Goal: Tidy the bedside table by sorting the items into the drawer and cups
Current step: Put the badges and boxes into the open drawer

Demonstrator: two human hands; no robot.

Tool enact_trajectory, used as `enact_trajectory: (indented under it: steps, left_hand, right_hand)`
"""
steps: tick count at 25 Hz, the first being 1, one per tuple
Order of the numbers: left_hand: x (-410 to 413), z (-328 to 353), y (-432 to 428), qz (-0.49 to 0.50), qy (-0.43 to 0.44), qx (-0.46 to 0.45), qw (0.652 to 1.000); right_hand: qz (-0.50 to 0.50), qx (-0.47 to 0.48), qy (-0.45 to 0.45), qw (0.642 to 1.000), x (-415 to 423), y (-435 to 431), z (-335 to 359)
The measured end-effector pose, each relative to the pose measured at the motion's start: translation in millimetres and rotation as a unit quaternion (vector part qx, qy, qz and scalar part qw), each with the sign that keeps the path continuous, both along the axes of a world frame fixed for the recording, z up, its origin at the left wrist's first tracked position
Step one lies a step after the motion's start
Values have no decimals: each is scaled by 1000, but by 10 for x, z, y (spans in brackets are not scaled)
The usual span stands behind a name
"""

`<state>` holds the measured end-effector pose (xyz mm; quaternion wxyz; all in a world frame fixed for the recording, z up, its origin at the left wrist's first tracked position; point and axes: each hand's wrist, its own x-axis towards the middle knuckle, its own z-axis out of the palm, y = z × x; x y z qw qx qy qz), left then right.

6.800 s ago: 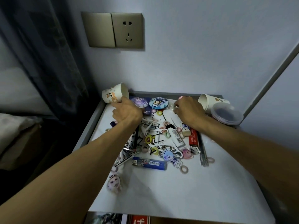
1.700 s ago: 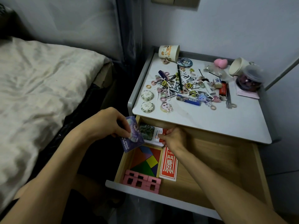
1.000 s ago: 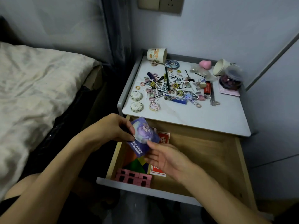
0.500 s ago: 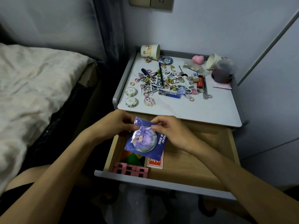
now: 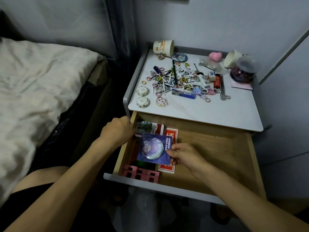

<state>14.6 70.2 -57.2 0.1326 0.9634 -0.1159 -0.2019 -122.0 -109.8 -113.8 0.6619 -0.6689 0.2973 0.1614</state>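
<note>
While the drawer (image 5: pixel 217 148) stands open at mid-frame, the right hand (image 5: pixel 184 156) pinches the lower right corner of a purple badge packet (image 5: pixel 154 149) between thumb and fingers, holding it over the drawer's left part. Left hand (image 5: pixel 118 131) sits at the drawer's rear left corner, fingers curled against a white card pack (image 5: pixel 155 128); whether they grasp it cannot be told. Under the packet: a red pack (image 5: pixel 169 133) and pink blocks (image 5: pixel 140 174) along the front edge. Bare wood fills the drawer's right side. Bedside table top (image 5: pixel 200 113), upper right of frame, white with a grey raised rim. One paper cup (image 5: pixel 163 47) lies on its side at the rear left corner, another cup (image 5: pixel 231 59) at the rear right beside a round lidded tub (image 5: pixel 243 71). Between them, a scatter of hair ties and clips (image 5: pixel 167 79), a blue lighter (image 5: pixel 183 94), a pink heart (image 5: pixel 215 56). Bed (image 5: pixel 41 81) with a rumpled pale cover fills the left; dark curtain (image 5: pixel 120 30) hangs against the pale wall.
</note>
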Motion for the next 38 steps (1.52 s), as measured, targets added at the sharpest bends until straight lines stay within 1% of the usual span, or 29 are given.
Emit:
enact_trajectory:
  steps: [3, 8, 11, 16, 22, 24, 25, 26, 28, 29, 30, 31, 33, 34, 36, 38]
  left_hand:
    - [-9, -45, -43, -17, 21, 5, 1000]
    - [44, -128, -14, -24, -3, 9, 1000]
    - [58, -147, -10, -30, -6, 11, 999]
    - [52, -152, -28, -42, -20, 20, 999]
    - [97, -205, -14, -48, -33, 40, 997]
    - [83, -171, 2, -54, -73, 42, 995]
    - [74, -129, 1, -57, -112, 29, 992]
    - [71, -76, -11, -60, -153, -4, 986]
    - [97, 34, -75, -68, -213, -106, 969]
    - [131, 80, -128, -74, -227, -144, 960]
    - [172, 115, -191, -80, -233, -161, 956]
    - [218, 131, -258, -84, -237, -160, 955]
    - [303, 130, -398, -94, -247, -124, 956]
    - [338, 110, -457, -104, -252, -96, 957]
    - [413, 61, -550, -122, -258, -35, 958]
    - [482, 35, -602, -130, -275, 23, 952]
  right_hand:
    - [29, -37, 28, 999, 106, 79, -200]
    - [67, -70, 44, 994, 255, 265, -385]
    - [88, -95, 36, 991, 310, 321, -407]
    - [153, -211, 14, 965, 368, 318, -483]
    - [170, -244, -1, 955, 365, 281, -410]
    - [167, -261, -21, 950, 382, 221, -263]
    - [165, -266, -38, 949, 405, 170, -143]
    - [168, -273, -58, 945, 442, 108, 9]
    - [182, -303, -107, 929, 540, -19, 364]
    - [173, -334, -138, 916, 614, -73, 511]
    - [149, -382, -175, 895, 708, -120, 618]
    - [123, -442, -210, 863, 816, -157, 677]
    - [109, -545, -237, 797, 1035, -209, 666]
    - [122, -570, -230, 779, 1127, -217, 627]
    - [144, -582, -220, 770, 1254, -213, 537]
    - [134, -581, -230, 769, 1313, -222, 515]
